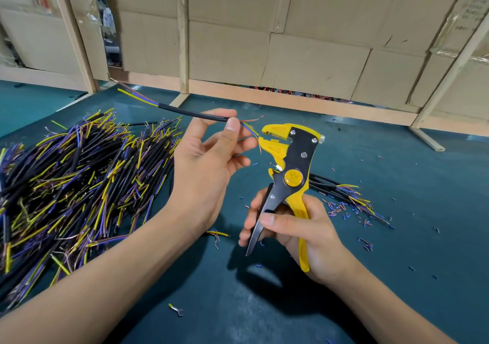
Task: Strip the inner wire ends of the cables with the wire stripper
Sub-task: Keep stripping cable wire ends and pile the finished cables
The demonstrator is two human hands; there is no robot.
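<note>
Glossy yellow plastic wire stripper (289, 163), matt cardboard wall (304, 34), wooden frame (183, 39)

A large pile of cut cables (74, 182) covers the left side of the green table (397, 277), and a smaller bundle of cables (344, 193) lies to the right, just behind the wire stripper (288, 174). Bare table lies in front, between the forearms and to the far right, strewn only with tiny insulation scraps (341, 208) and one small metal terminal (176, 309). A cardboard wall (304, 52) on wooden posts (182, 39) closes off the back.
</note>
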